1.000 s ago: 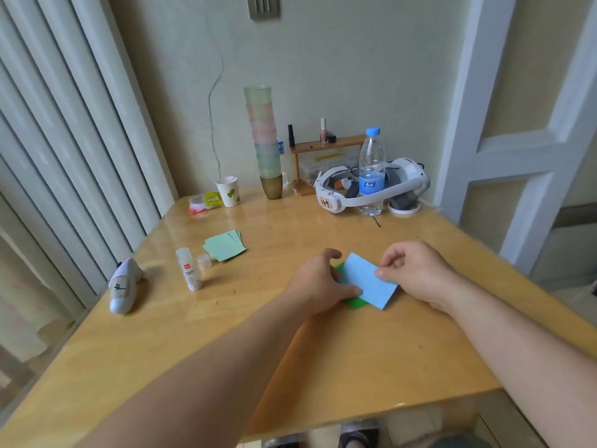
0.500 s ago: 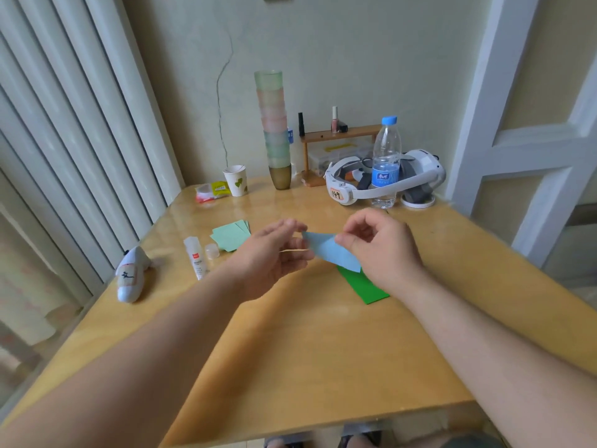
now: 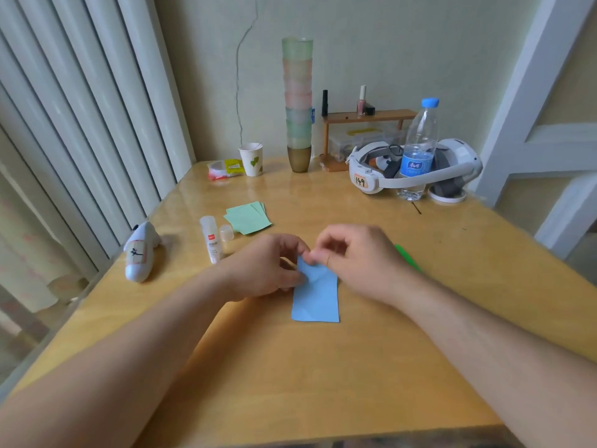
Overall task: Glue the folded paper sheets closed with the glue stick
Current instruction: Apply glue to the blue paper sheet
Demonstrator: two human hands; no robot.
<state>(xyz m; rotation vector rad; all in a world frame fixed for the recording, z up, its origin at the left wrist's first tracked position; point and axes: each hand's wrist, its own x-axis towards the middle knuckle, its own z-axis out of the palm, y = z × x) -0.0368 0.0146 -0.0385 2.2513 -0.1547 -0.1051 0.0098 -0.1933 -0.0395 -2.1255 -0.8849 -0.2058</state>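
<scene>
Since half a second ago, the blue paper [image 3: 316,295] has come down from the air onto the table [image 3: 323,383], and both hands have moved nearer to me. The sheet now points toward me, and the green paper [image 3: 407,257] is almost hidden behind the right hand [image 3: 361,260].

I see the left hand [image 3: 265,270] pinching the blue paper at its far left corner, with thumb and fingers curled on it. The right hand pinches the same far edge from the 1 o'clock side. The near half of the sheet lies free, and its near edge is well apart from the table's front edge. Toward 6 o'clock of the sheet there is open wood between my two forearms.

The glue stick [image 3: 211,239] stands upright at 10 o'clock from the blue paper, uncapped, with its cap [image 3: 226,232] just beside it. A stack of light green sheets [image 3: 248,218] lies at 11 o'clock, past the cap. A white toy [image 3: 140,252] lies near the left table edge at 9 o'clock. Along the far edge stand a paper cup [image 3: 252,159], a tower of cups [image 3: 298,105], a water bottle [image 3: 418,150] and a headset [image 3: 413,169], all well apart from the hands.
</scene>
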